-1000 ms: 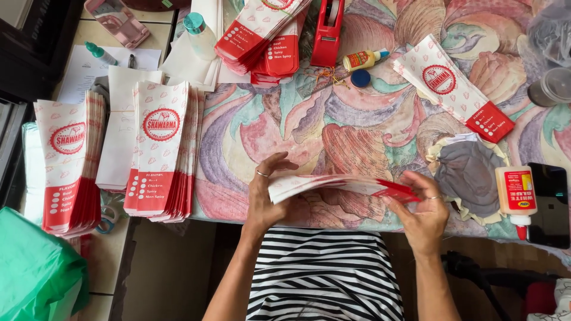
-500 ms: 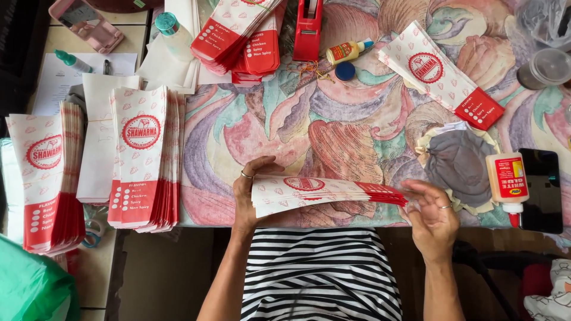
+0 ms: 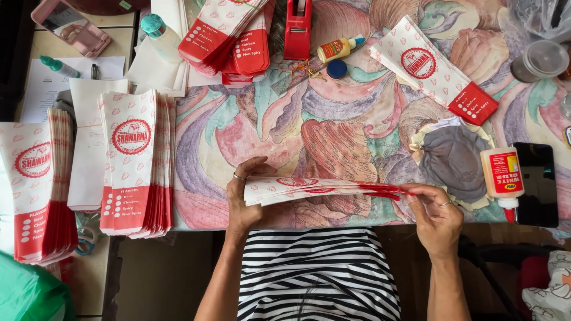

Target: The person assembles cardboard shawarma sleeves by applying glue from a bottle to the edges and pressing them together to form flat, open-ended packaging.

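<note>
The thin bundle of paper sleeves [image 3: 321,189] hangs just above the near edge of the worktop [image 3: 357,142], pinched at both ends — left hand [image 3: 244,199] clasps the white end, right hand [image 3: 437,217] grips the red end. It looks light, floppy and slippery, best held at the ends. 1 single sleeve [image 3: 437,70] lies apart; 4 stacks and 2 glue bottles show.

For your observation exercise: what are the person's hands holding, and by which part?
A thin stack of long white-and-red printed paper sleeves: left hand grips its white end, right hand pinches its red end.
</note>
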